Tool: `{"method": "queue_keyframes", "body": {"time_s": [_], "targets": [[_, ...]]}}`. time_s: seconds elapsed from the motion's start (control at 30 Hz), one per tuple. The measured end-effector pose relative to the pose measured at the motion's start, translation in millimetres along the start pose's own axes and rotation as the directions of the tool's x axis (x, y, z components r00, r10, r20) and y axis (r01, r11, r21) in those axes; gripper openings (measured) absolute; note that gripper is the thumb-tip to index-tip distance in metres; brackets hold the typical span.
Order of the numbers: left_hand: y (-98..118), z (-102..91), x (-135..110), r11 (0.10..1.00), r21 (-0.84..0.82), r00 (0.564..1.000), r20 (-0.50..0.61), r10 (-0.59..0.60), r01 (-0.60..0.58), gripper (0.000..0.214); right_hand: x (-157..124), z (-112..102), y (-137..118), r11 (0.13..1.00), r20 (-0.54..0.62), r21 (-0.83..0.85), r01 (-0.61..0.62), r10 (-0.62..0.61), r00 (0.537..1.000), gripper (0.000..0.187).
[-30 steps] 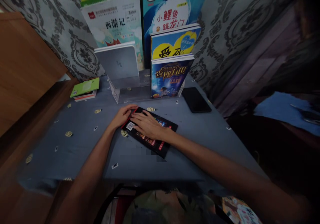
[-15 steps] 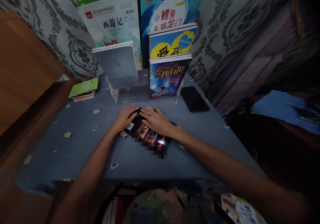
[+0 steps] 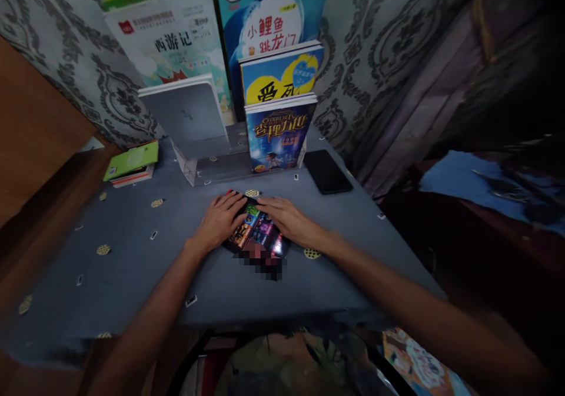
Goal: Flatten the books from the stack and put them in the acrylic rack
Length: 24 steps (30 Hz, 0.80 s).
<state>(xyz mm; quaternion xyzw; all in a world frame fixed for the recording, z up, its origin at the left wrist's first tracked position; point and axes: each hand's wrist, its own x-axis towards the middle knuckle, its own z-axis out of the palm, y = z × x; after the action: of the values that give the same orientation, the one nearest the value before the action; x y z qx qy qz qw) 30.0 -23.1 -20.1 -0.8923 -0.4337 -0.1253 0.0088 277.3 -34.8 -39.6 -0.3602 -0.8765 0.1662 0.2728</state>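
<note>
Resting both hands on a dark book (image 3: 260, 228) with bright panels, I am keeping it flat on the grey-blue tablecloth (image 3: 141, 290). Its near end is pixelated, so I am not making out details there. Taking the book as the clock's centre, my left hand (image 3: 218, 222) is lying at nine to ten o'clock, fingers outstretched over the far-left edge, thumb on the cover. My right hand (image 3: 289, 220) is lying at two o'clock, fingers long and nearly straight along that edge; neither is curling into a visible grip. A clear stand (image 3: 220, 166) is standing at twelve, bearing a grey notebook (image 3: 185, 110) and a blue book (image 3: 282, 134). A black device (image 3: 329, 171) is lying between one and two, a small stack of booklets (image 3: 132, 160) at ten.

Judging by this, I am midway through handling: the book is already down, while both hands are still occupying it; what is left is not showing. Compared with half a second ago, my left hand is now covering the barcode, and my right is sitting nearer the edge, exposing more panels.
</note>
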Motion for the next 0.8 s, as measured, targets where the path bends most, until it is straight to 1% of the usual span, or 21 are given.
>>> {"method": "queue_keyframes", "body": {"time_s": [0.1,0.33,0.53,0.63,0.7,0.8], "targets": [[1,1.8,1,0.999,-0.036,0.999,0.023,0.041,-0.04,0.045,1,3,1,1.0,-0.024,0.004,0.007,-0.007,1.0,0.047],[0,0.7,3,0.999,-0.043,0.999,0.04,-0.018,0.02,0.043,10,9,8,0.998,-0.028,-0.047,0.039,-0.041,0.999,0.043],[-14,-2.0,6,0.997,-0.028,0.996,0.044,-0.073,0.074,0.044,34,15,18,0.995,0.008,-0.068,0.072,-0.071,0.997,0.042],[-16,-5.0,7,0.996,-0.018,0.995,0.047,-0.091,0.092,0.043,41,15,19,0.996,0.013,-0.06,0.067,-0.066,0.998,0.041],[-14,-6.9,7,0.995,-0.005,0.993,0.056,-0.099,0.1,0.043,40,12,18,0.997,0.011,-0.045,0.06,-0.059,0.998,0.041],[-9,-8.9,8,0.994,0.02,0.992,0.063,-0.112,0.111,0.043,29,4,18,0.999,0.006,-0.011,0.053,-0.053,0.999,0.043]]}}
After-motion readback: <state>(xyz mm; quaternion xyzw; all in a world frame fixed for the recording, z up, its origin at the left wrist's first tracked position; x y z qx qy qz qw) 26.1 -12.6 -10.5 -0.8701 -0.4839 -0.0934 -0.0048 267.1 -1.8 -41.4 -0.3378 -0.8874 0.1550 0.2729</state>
